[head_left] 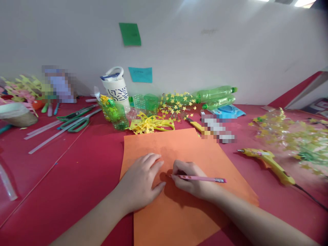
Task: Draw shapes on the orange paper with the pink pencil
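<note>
A large orange sheet of paper point(159, 225) lies on the red table in front of me. My left hand point(143, 182) rests flat on its left part, fingers spread, holding nothing. In my right hand point(189, 177) is a pink pencil point(205, 178), gripped near its tip, with the eraser end pointing right. The pencil's tip is at the middle of the sheet, just right of my left fingers. No clear drawn line can be made out there.
Beyond the sheet lie yellow paper strips point(146, 123), a cutter point(197, 126), a cut green bottle point(115, 114) and whole green bottles point(215, 94). Scissors point(77, 124) and glue sticks point(46, 136) are at left. A yellow glue gun point(269, 162) with its cord lies right.
</note>
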Demonstrator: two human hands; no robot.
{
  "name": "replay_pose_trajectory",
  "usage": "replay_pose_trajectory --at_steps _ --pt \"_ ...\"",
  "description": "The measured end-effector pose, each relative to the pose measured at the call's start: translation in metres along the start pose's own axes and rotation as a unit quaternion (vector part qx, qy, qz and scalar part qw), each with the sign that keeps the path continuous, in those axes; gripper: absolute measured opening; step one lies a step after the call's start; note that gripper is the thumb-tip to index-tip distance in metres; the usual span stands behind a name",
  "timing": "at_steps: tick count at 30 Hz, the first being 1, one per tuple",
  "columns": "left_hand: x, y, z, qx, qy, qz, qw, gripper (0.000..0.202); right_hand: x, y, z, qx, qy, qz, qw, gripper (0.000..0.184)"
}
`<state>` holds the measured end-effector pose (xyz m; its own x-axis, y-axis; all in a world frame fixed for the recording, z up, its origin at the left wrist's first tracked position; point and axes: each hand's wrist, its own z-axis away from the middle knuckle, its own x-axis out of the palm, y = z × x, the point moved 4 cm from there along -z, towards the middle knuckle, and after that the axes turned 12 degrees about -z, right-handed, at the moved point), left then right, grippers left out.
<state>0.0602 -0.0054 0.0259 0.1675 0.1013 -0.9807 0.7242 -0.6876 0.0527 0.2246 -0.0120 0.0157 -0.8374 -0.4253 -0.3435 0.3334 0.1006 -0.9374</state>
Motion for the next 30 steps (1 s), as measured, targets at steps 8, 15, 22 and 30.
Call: replay_pose_trajectory --at_steps 8,15,22,30 --pt "-0.0007 0.0001 0.0001 0.000 -0.004 0.001 1.000 0.043 0.0004 -0.0022 0.0007 -0.008 0.006 0.003 1.000 0.014" --pt "0.0004 -0.0001 0.0006 0.000 -0.010 -0.004 1.000 0.044 -0.0021 -0.0006 0.0004 0.004 0.039 0.020 0.999 0.016" --pt "0.0003 0.0001 0.0007 -0.001 -0.009 -0.004 1.000 0.045 -0.0040 0.0008 -0.0010 0.025 0.072 0.022 0.997 0.015" --pt "0.0012 -0.0004 0.0001 0.000 -0.010 -0.008 1.000 0.045 -0.0061 0.0021 -0.0009 0.045 0.087 0.031 0.995 0.014"
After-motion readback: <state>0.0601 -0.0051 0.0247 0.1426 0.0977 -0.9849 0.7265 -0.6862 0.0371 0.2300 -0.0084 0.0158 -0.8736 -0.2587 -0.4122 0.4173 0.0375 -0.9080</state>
